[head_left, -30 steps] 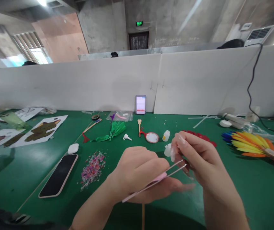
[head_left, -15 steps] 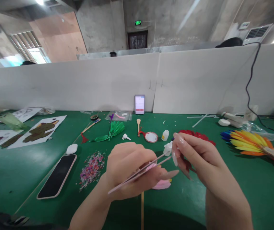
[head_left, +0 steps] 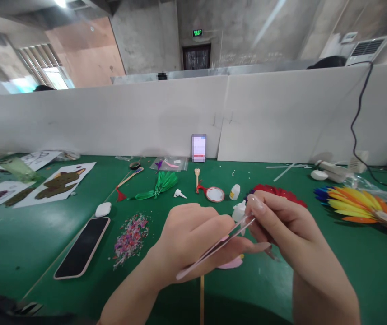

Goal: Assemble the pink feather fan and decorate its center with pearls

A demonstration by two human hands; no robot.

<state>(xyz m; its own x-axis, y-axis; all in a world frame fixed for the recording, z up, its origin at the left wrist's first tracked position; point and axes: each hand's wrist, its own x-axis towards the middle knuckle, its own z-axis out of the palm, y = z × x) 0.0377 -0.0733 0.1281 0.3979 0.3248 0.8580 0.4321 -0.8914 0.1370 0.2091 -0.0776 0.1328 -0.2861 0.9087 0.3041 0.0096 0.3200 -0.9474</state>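
Can see a wide green table (head_left: 376,271), shiny in places, running up to a long white partition (head_left: 128,122). Beyond it, can notice a bare grey wall (head_left: 142,40), a dark door (head_left: 196,57) and a lit green exit sign (head_left: 197,33). At left, can find a dark phone (head_left: 83,248) lying flat, a small white case (head_left: 103,209) just beside it, and a loose heap of coloured bits (head_left: 132,238). Farther back, can count a green feathery bundle (head_left: 164,184), a round red-rimmed piece (head_left: 215,194) and a small bottle (head_left: 235,192); at right, a fan-shaped bunch of yellow, orange and blue (head_left: 357,205).

Holding slim pink tweezers (head_left: 198,262) in the closed left hand (head_left: 200,239), above the table, with the tips reaching to the bent fingers of the right hand (head_left: 274,221). Cannot tell whether pinching something small with these right fingers or only meeting the tips. Below the left hand, can see a pink piece (head_left: 231,263), partly covered, on the table.

Compared with half a second before, can observe the left hand and tweezers shifted rightward — closer to the right hand — and the pink piece more hidden. Cannot find any clear change in the phone or the coloured bits.
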